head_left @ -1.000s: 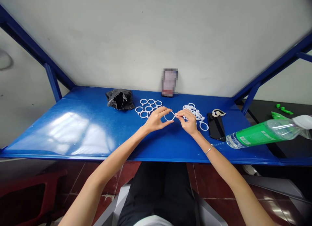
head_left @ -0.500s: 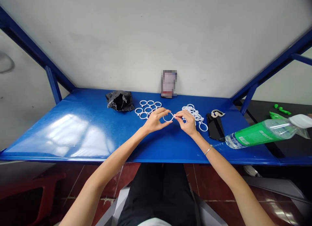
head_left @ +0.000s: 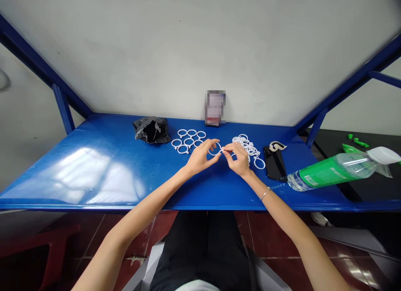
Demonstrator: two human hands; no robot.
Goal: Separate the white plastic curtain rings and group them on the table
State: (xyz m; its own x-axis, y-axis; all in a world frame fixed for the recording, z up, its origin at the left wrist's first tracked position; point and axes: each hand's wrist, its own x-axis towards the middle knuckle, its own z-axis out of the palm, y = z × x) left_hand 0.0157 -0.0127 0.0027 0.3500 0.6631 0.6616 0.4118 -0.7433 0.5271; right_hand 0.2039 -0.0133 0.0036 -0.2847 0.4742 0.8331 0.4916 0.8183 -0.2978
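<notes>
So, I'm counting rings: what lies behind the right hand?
Behind the right hand, a jumbled pile of white rings shows on the blue table. The hand covers part of the pile, so how many rings it hides cannot be told.

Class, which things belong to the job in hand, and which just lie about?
Job in hand:
held white round ring
spread white rings
heaped white rings

Apparently just lying about:
flat black phone
curled beige strip
clear plastic bottle, green label
crumpled black plastic bag
</notes>
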